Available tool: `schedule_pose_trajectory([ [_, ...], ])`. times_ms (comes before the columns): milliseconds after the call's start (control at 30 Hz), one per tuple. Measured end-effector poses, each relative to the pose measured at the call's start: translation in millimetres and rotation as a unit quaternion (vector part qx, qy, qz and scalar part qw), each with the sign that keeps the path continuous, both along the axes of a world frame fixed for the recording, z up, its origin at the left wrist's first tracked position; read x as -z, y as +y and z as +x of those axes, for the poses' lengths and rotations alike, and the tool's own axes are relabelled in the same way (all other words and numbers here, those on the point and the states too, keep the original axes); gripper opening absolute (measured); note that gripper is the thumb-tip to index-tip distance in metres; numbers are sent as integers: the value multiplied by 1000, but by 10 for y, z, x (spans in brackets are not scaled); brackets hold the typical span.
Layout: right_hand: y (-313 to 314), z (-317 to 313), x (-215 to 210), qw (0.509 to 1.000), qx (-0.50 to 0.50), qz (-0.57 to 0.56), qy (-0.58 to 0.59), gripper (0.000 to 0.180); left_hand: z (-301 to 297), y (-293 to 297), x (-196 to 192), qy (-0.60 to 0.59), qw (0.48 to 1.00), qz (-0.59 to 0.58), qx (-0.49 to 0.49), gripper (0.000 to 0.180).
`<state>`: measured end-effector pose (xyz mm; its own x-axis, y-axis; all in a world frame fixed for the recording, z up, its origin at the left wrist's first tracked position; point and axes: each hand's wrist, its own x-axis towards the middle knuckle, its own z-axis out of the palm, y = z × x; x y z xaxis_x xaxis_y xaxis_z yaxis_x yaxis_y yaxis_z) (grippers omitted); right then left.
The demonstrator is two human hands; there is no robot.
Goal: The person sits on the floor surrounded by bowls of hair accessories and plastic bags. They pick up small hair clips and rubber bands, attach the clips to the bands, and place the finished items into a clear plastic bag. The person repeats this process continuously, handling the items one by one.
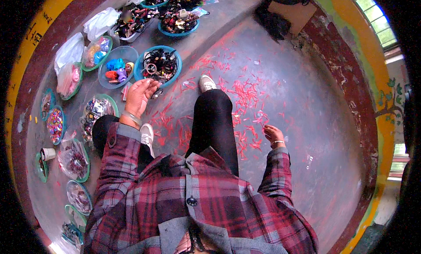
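My left hand [138, 97] is raised in front of me, its fingertips pinched together. A small dark looped piece [156, 93] shows just below them; whether it hangs from the fingers is unclear. Beyond that hand stands a blue basin [179, 66] filled with a tangle of dark hair ties and other small accessories. To its left is a clear bluish basin [101, 75] with blue, orange and purple bundles. Out to my right side, my right hand [273, 135] hangs over the floor with loosely bent fingers, and nothing shows in it.
Red scraps [245, 94] litter the grey floor [315, 122] around my feet. Several more basins line the left side, including one with colourful small pieces [56, 124]. A white cup [48, 154] lies there too. A raised ledge [219, 37] crosses ahead; a painted wall [346, 70] curves along the right.
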<state>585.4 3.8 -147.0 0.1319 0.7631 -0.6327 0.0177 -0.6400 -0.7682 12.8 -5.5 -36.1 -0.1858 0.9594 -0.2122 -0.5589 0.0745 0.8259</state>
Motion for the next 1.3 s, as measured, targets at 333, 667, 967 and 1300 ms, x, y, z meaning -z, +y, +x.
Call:
schedule_pose_trajectory([
  [333,62,-398,-498,952,27,131,275,22,-1,0,-17,-10,1000,-1,-2,18],
  [667,-68,-281,24,988,-116,-103,-20,15,36,29,-22,-24,1000,4,2,16],
  [967,-104,-379,-53,953,-16,120,279,6,41,-32,-49,-32,999,9,7,16],
  [1300,274,-1058,-788,975,-129,132,121,13,51,-57,-108,-57,998,11,5,16],
])
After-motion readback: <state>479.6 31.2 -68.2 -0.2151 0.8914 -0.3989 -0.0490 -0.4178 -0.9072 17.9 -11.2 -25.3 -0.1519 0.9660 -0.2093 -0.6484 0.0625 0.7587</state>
